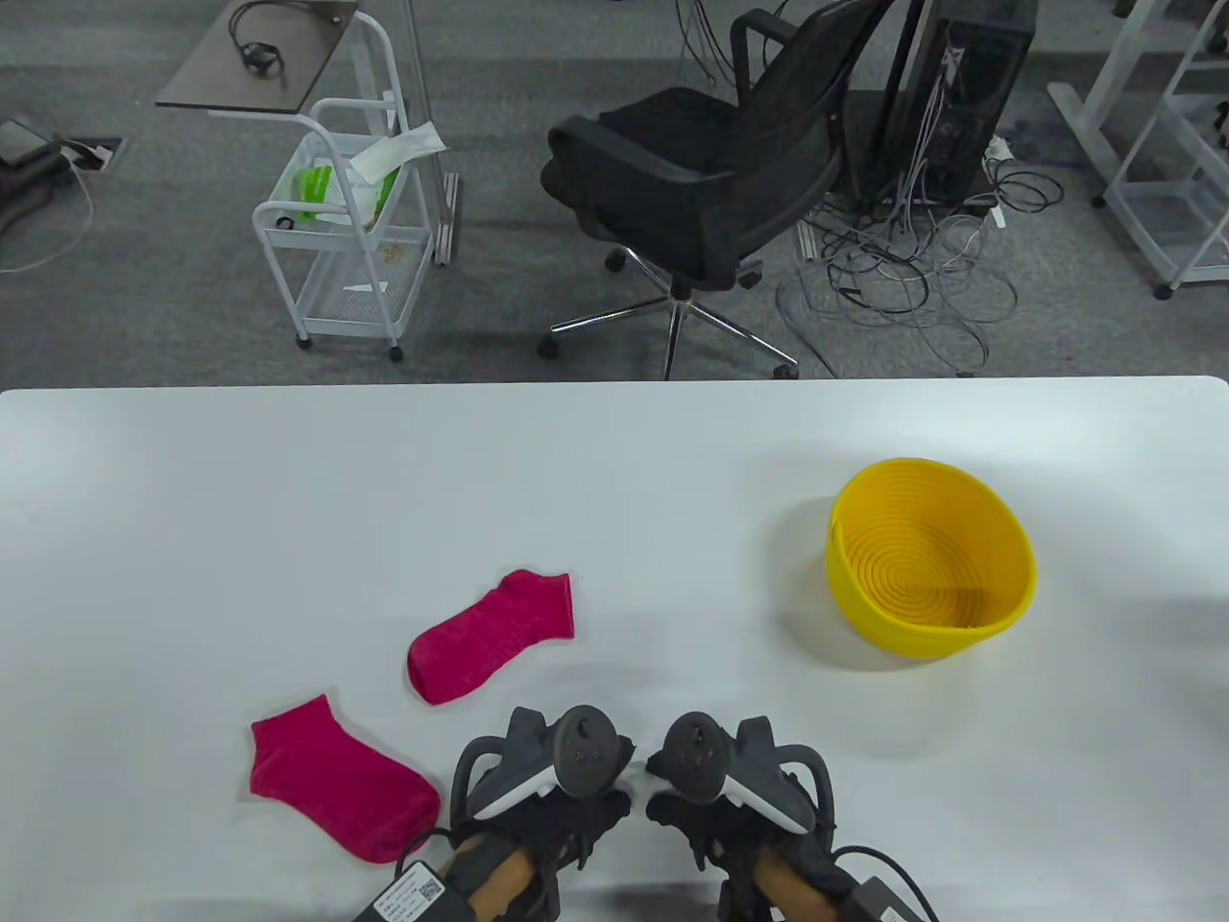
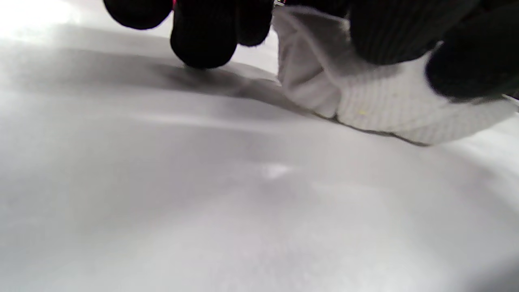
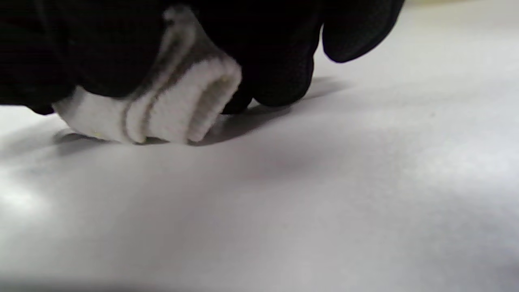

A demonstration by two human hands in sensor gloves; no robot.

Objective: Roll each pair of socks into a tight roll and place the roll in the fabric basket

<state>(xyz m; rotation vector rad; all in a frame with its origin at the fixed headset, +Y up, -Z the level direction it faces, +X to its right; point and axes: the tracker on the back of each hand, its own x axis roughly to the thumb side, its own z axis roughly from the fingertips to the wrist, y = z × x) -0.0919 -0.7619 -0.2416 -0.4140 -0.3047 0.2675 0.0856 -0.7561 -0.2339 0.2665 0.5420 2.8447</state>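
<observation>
The big white counter (image 1: 288, 499) fills the lower part of the table view. Behind it, on the grey floor, stand a black office chair (image 1: 710, 182), a white cart (image 1: 341, 240) with wire shelves, and a messy heap of cables (image 1: 912, 269). On the right side of the counter sits the round yellow basket (image 1: 929, 572), and nothing shows inside it. Two pink socks lie flat on the left side, well apart from the basket: the far pink sock (image 1: 492, 634) sits a bit further up the counter, and the near pink sock (image 1: 336, 778) lies close to the bottom edge, just beside the left hand. Both hands are side by side at the bottom edge, and each has a dark tracker on its back. Between them is a white sock roll (image 2: 365, 101), pressed down on the counter. The left hand (image 1: 538, 816) has its black glove fingers (image 2: 202, 36) curled over the top of the roll, so its grip is clamped on the white sock roll. The right hand (image 1: 739, 816) also has its fingers (image 3: 279, 69) curled round the roll's other end, so its grip is clamped on it too. In the right wrist view the folded layers of the white sock roll (image 3: 170, 109) show at its open end.
</observation>
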